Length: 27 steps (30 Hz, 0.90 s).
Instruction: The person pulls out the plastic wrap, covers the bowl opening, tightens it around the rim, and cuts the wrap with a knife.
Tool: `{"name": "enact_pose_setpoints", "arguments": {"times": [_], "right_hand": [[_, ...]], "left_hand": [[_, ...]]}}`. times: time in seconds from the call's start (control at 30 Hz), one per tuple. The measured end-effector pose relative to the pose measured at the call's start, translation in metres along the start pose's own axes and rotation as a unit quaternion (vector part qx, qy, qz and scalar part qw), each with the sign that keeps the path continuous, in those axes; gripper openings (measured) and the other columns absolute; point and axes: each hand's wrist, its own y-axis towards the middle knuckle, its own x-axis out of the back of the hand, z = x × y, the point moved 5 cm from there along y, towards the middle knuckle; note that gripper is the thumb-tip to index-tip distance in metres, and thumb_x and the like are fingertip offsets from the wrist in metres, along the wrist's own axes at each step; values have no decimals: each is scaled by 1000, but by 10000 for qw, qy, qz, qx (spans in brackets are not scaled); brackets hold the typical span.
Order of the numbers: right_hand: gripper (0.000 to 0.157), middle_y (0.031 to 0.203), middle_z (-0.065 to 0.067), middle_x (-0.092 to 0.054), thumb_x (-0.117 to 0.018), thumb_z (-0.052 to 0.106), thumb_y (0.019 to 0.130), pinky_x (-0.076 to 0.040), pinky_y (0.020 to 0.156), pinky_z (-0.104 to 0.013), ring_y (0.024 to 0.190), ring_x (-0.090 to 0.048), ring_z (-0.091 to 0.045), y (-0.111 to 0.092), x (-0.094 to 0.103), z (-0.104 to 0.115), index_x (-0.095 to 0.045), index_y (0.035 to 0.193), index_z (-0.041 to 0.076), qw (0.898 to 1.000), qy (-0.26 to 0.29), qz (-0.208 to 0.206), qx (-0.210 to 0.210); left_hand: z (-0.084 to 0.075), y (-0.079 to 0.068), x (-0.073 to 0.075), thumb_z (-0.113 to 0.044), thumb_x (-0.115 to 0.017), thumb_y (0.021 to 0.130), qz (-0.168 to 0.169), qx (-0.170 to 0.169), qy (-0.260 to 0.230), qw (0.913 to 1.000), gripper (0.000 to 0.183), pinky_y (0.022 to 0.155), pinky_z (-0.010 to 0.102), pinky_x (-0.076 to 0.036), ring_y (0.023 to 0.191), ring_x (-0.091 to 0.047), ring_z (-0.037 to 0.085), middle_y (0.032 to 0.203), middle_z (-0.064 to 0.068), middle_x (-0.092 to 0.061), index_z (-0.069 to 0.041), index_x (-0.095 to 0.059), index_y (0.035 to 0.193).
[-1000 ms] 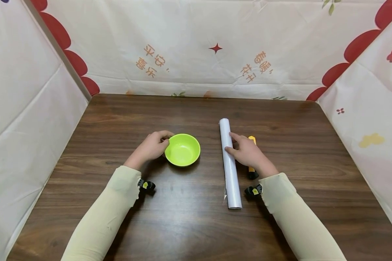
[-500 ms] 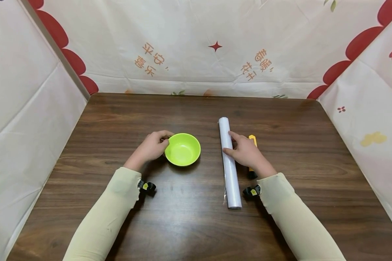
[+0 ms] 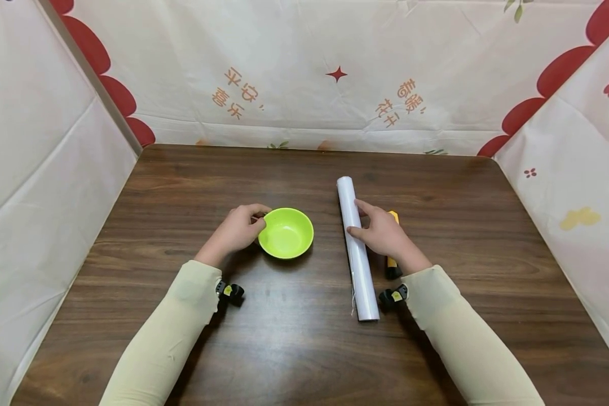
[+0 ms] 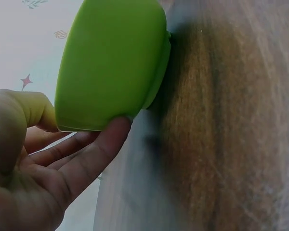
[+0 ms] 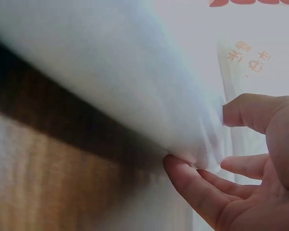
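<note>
A lime-green bowl [image 3: 286,234] stands left of the table's middle. My left hand [image 3: 238,228] pinches its left side, thumb at the rim. In the left wrist view, fingers [image 4: 94,156] touch the outside wall of the bowl [image 4: 111,62]. To the right lies a long roll of cling film [image 3: 357,259], with a loose clear edge hanging along its near left side. My right hand [image 3: 383,230] grips this roll above its middle, thumb on top. The right wrist view shows fingertips [image 5: 180,168] under the pale roll [image 5: 111,62], with dark shadow beneath it.
A yellow utility knife [image 3: 392,262] with a black end lies right of the roll, partly hidden by my right hand. The brown wood-grain table [image 3: 294,361] meets a white printed cloth [image 3: 304,101] at the back and sides.
The roll's far end has shifted slightly away and to the left, its near end slightly right, with my right hand on it. The left hand and bowl have hardly moved.
</note>
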Motion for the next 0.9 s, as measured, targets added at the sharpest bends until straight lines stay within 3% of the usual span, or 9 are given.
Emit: {"name": "enact_pose_setpoints", "arguments": {"times": [0.57, 0.9], "right_hand": [[75, 142, -13, -49, -66, 25, 92, -57, 78, -43, 105, -65, -26, 13, 31, 47, -24, 154, 21, 9973, -200, 42, 703], [72, 137, -4, -54, -67, 24, 90, -55, 77, -38, 106, -62, -20, 27, 28, 62, -30, 151, 33, 9953, -389, 202, 868]], "left_hand": [[-2, -7, -1, -13, -47, 95, -31, 36, 56, 10000, 36, 60, 28, -55, 87, -67, 21, 119, 13, -65, -10, -60, 128], [-8, -10, -5, -11, -49, 91, -147, -202, 305, 9992, 36, 69, 26, -53, 92, -66, 20, 114, 10, -69, -10, -64, 124]]}}
